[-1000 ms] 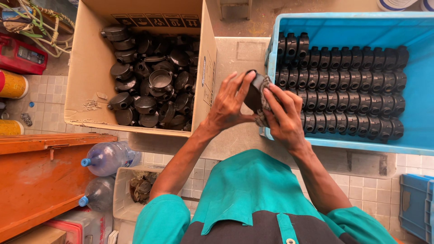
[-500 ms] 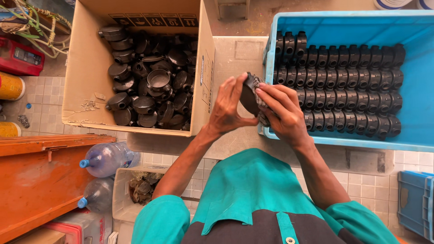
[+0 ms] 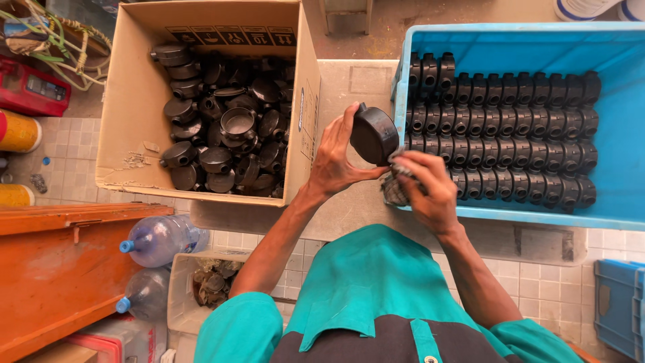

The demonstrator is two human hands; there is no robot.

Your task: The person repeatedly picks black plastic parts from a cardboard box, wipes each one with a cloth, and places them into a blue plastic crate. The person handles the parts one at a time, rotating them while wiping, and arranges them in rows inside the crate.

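Fingers of the left hand [image 3: 334, 158] are closing around a round black plastic junction box [image 3: 373, 135], tilting its flat back toward the camera, seemingly so the surface is facing the rag. The right hand [image 3: 430, 191] is curling shut on a crumpled grey rag [image 3: 393, 189], pressing it just under the box, above the concrete bench [image 3: 349, 81]. The blue plastic crate [image 3: 625, 121] on the right is holding matching boxes in neat rows, while the cardboard carton [image 3: 131, 101] on the left is holding them in a loose heap, each within easy reach.
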